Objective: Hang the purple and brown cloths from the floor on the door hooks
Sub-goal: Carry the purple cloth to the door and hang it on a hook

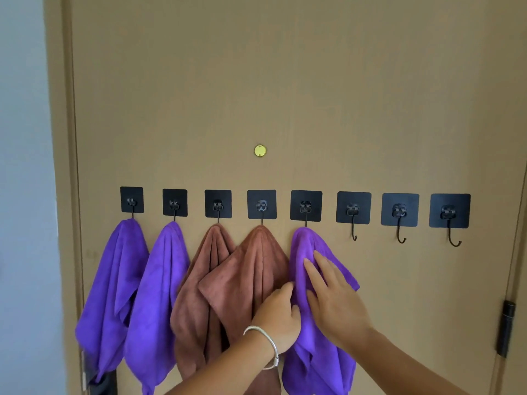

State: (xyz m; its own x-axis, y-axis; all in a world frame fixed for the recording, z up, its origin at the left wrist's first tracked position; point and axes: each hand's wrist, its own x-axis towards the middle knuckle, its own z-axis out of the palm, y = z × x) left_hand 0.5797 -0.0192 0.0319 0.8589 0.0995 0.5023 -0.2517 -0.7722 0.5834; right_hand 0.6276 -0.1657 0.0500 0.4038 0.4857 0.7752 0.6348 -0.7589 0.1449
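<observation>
Head view, step: settling the third purple cloth (316,280) on the fifth hook (306,206) of the door (285,81).
Left hand (281,316): fingers curled round the cloth's left edge.
Right hand (333,297): fingers straight, flat on the cloth.
Hung: two purple, two brown cloths to the left.
Next: probably let go and fetch another cloth; three hooks are bare.
</observation>
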